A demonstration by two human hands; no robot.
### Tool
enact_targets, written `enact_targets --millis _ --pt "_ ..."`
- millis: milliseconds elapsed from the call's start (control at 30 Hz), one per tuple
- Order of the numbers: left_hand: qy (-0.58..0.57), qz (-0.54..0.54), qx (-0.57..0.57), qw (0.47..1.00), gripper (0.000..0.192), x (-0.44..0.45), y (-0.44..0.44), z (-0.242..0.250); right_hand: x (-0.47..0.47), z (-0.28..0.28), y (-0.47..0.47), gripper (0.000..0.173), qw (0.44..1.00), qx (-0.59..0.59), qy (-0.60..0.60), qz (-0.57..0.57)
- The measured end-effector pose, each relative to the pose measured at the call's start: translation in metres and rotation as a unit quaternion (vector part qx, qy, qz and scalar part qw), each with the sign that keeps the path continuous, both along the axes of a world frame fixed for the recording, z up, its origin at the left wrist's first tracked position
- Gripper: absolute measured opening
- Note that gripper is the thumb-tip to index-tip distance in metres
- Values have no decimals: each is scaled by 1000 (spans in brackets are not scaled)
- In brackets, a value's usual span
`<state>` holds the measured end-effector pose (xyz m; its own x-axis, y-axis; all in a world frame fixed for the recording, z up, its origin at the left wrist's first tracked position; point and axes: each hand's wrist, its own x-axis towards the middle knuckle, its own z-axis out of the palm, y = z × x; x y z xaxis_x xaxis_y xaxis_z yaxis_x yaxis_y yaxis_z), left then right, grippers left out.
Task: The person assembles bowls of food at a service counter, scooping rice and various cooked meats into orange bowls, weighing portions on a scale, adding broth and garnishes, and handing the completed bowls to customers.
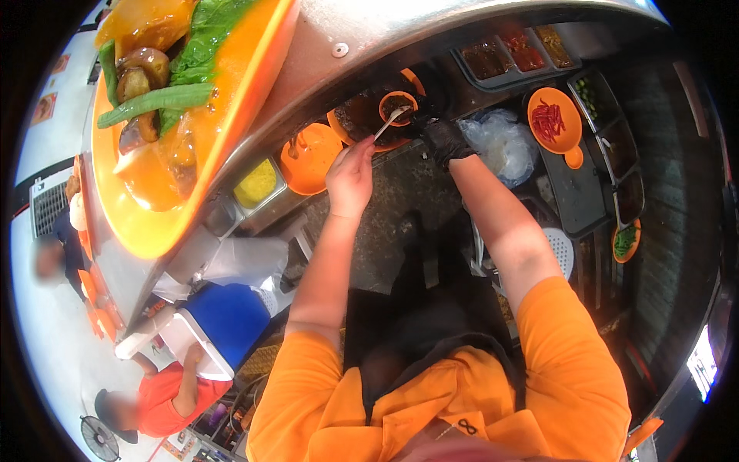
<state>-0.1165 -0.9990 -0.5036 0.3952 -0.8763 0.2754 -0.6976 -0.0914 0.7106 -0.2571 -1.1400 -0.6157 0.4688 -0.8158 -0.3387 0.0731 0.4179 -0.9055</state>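
Observation:
My left hand [352, 176] is bare and grips the handle of a light-coloured spoon [394, 118]. The spoon's head rests in a small orange bowl [382, 108] of dark sauce. At the bowl's right side is my right hand [443, 137] in a black glove; its fingers blend into the dark behind, so their hold on the bowl is unclear. Below the small bowl lies a larger orange dish [335, 124] with dark contents. An orange bowl [312, 156] with brown smears stands left of it, beside a metal container of yellow food [256, 183].
A clear plastic bag [502, 147] lies right of my gloved hand. Beyond it are an orange bowl of sliced red chillies [555, 118] and sauce trays [488, 60]. A metal counter [323, 34] overhangs at upper left, bearing a plate of curry [135, 231]. Another person [173, 398] stands at lower left by a blue-and-white cooler [228, 323].

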Motion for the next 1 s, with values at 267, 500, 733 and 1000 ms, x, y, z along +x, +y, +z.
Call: enact_targets --millis 267,500,733,1000 --pt "-204 70 126 968 21 51 -14 -61 -35 12 3 43 995 83 -44 -36" --pt "-231 16 90 969 45 14 17 3 -116 78 42 47 994 112 9 -12" --pt "154 31 -122 980 38 -10 107 246 -242 98 124 48 983 151 -58 -86" --pt "487 -1 60 872 48 80 36 345 -304 222 181 46 995 45 17 -82"
